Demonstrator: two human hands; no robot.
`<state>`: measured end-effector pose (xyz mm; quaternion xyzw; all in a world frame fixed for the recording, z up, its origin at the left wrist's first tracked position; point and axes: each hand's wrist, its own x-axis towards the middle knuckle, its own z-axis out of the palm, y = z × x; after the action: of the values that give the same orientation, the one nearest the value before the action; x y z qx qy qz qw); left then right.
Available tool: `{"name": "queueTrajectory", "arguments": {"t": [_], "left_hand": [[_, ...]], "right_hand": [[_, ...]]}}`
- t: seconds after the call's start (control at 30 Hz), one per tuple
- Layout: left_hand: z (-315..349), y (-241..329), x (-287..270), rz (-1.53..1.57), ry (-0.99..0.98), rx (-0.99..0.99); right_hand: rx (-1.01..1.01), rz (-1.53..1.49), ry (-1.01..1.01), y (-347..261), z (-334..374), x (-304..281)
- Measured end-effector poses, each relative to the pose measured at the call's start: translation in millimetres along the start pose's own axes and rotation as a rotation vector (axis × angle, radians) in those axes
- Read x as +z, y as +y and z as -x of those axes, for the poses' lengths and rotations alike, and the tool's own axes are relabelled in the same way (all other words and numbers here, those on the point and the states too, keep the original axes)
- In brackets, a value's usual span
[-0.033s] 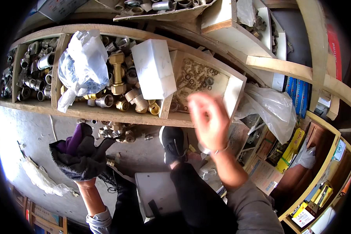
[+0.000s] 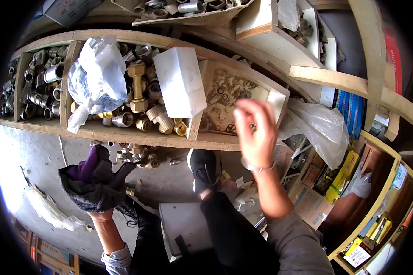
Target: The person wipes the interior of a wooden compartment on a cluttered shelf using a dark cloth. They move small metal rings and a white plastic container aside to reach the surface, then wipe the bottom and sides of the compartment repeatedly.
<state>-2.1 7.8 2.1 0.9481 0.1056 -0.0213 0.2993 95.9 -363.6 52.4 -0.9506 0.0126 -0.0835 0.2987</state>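
Note:
My left hand, mostly hidden, is under a bunched dark grey and purple cloth (image 2: 92, 181) and holds it up from below. Only the wrist shows beneath it. My right hand (image 2: 258, 133), with a thin bracelet at the wrist, is over the front right part of a shallow wooden compartment (image 2: 270, 103). Its fingers are curled and blurred, and whether anything small is between them I cannot tell. Several small dark rings (image 2: 222, 91) lie on the compartment's dirty bottom. Left of it, a white box (image 2: 181, 82) rests tilted on metal fittings, near a large brass fitting (image 2: 137, 87).
A crumpled plastic bag (image 2: 98, 75) lies on the fittings in the wooden tray (image 2: 142, 140). Loose fittings (image 2: 140, 156) are on the floor below. A clear bag (image 2: 316, 128) hangs at the tray's right end, near shelves with yellow boxes (image 2: 344, 176). A white stool-like surface (image 2: 186, 227) is between my legs.
My right hand has moved to the right over the compartment, uncovering more of its bottom. The left hand and the cloth have stayed nearly still.

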Motion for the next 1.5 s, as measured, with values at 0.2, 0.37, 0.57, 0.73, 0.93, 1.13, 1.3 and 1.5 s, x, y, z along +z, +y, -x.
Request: {"name": "queueTrajectory", "arguments": {"t": [0.2, 0.37, 0.57, 0.73, 0.93, 1.13, 1.3, 1.5], "left_hand": [[-11, 23, 8, 0.063, 0.14, 0.212], [-9, 24, 10, 0.061, 0.134, 0.182], [-2, 12, 7, -0.033, 0.137, 0.187], [-5, 10, 16, -0.077, 0.129, 0.218], [1, -1, 21, -0.146, 0.13, 0.244], [28, -36, 17, -0.237, 0.145, 0.224], [37, -52, 24, -0.247, 0.147, 0.229], [35, -51, 24, -0.264, 0.159, 0.232]], "right_hand": [[-0.046, 0.33, 0.0, 61, -21, -11], [-0.021, 0.309, -0.059, 69, -13, -11], [0.387, -0.58, -0.027, -2, 8, -14], [-0.111, -0.529, -0.482, -72, 47, 12], [-0.298, -0.408, -0.36, -85, 47, 37], [-0.093, -0.086, -0.177, -19, 3, -8], [-0.304, 0.152, -0.6, 23, -14, -27], [-0.35, 0.216, -0.709, 26, -23, -8]]}}
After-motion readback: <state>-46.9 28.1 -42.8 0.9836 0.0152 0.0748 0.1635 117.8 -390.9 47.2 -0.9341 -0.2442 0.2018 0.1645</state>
